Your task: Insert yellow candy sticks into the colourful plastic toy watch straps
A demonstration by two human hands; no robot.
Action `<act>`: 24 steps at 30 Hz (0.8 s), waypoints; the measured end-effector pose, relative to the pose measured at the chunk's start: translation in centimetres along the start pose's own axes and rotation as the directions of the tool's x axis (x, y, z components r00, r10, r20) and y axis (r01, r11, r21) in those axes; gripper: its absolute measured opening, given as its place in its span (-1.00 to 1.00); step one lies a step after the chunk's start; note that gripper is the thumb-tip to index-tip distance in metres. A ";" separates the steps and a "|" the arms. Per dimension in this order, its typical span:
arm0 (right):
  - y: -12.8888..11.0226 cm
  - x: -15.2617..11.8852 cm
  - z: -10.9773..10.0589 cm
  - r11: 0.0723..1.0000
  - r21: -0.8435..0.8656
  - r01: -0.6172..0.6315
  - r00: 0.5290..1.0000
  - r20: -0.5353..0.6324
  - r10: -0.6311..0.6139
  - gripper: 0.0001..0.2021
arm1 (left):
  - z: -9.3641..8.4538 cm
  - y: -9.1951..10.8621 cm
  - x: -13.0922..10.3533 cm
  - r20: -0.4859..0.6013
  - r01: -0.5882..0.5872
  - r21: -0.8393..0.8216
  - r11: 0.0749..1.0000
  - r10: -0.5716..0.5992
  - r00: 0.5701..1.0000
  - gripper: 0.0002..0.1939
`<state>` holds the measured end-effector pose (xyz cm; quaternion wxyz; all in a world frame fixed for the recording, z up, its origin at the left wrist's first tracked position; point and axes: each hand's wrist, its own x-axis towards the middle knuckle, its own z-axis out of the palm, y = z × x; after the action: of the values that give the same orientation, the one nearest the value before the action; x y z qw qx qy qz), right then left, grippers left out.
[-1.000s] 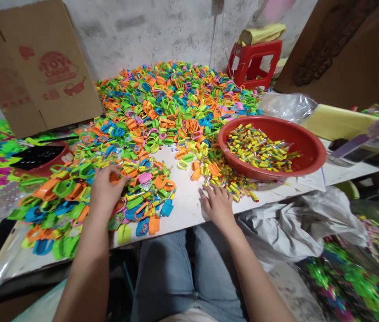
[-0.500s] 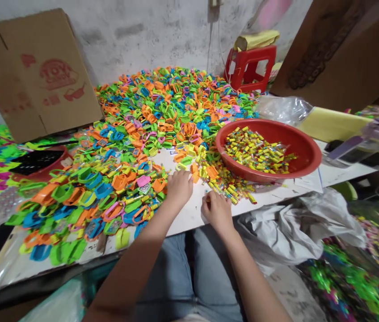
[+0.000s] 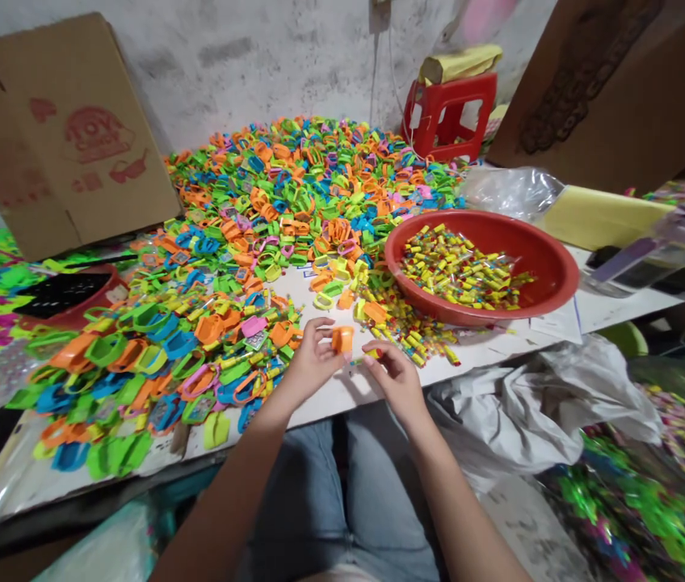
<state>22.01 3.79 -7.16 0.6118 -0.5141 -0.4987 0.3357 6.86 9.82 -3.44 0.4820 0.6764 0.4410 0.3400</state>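
My left hand (image 3: 308, 369) is closed on an orange toy watch (image 3: 342, 339), held just above the white tabletop (image 3: 324, 398). Close beside it, my right hand (image 3: 399, 381) pinches a small candy tube (image 3: 374, 353) with a yellow wrapper between thumb and fingers. Loose candy tubes (image 3: 424, 339) lie beyond my right hand, against a red basin (image 3: 481, 315) that holds many more. Left of my left hand spreads a heap of coloured toy watches (image 3: 161, 347) with some candy tubes among them. A larger pile of watches (image 3: 300, 174) reaches back to the wall.
A cardboard box (image 3: 69, 137) stands at the back left, near a red container with a black tray (image 3: 64, 295). At the back right are a red stool (image 3: 455, 117) and another box (image 3: 609, 89). A whitish plastic sack (image 3: 530, 404) hangs at the table's right front edge.
My left hand has picked up the orange watch and drawn it nearer. My right hand has lifted from the table with a candy tube, and both hands are now close together.
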 end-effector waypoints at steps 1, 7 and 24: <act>-0.5 -0.2 0.1 0.998 0.061 -0.021 1.000 0.024 0.019 -0.78 | -0.4 0.4 -1.1 0.019 0.037 -0.163 0.986 -0.035 0.999 -0.46; -2.8 -1.5 1.0 0.999 0.037 -0.035 0.977 0.213 0.026 -0.73 | -2.3 1.1 -4.4 -0.050 0.132 -0.479 0.868 -0.177 0.983 -0.49; -5.2 -3.9 3.0 0.948 -0.212 0.237 0.971 0.039 -0.234 -0.89 | -1.8 1.8 -7.0 -0.277 -0.257 0.247 0.934 0.322 0.905 -0.91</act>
<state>17.57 -0.18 -3.22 0.5850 -0.5117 -0.5939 0.2079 3.10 3.66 -1.39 0.2776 0.7181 0.4385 0.4636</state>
